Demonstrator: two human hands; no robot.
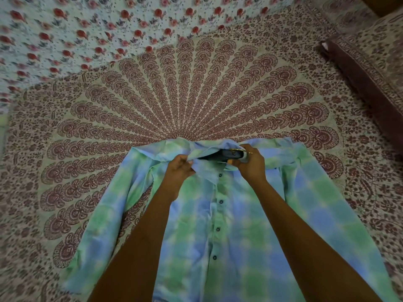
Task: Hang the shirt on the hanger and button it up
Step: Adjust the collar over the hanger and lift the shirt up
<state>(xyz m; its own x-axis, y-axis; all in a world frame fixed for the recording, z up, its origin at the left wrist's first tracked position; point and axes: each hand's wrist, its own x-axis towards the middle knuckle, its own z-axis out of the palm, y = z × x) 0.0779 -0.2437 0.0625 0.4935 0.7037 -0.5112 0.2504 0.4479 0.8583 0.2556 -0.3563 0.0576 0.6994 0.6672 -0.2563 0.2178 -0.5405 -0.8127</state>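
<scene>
A blue and green tie-dye shirt (pixel 229 225) lies flat on the bed, collar away from me, sleeves spread to both sides. Several dark buttons (pixel 221 201) run down its front placket. A dark hanger (pixel 220 156) with a brass hook shows inside the collar opening; most of it is hidden by cloth. My left hand (pixel 180 168) pinches the left side of the collar. My right hand (pixel 250 163) grips the right side of the collar together with the hanger's top.
The shirt rests on a maroon and cream mandala bedspread (pixel 196 94). A rose-print sheet (pixel 76 29) covers the far left. A pillow in matching maroon print (pixel 370 62) lies at the right edge.
</scene>
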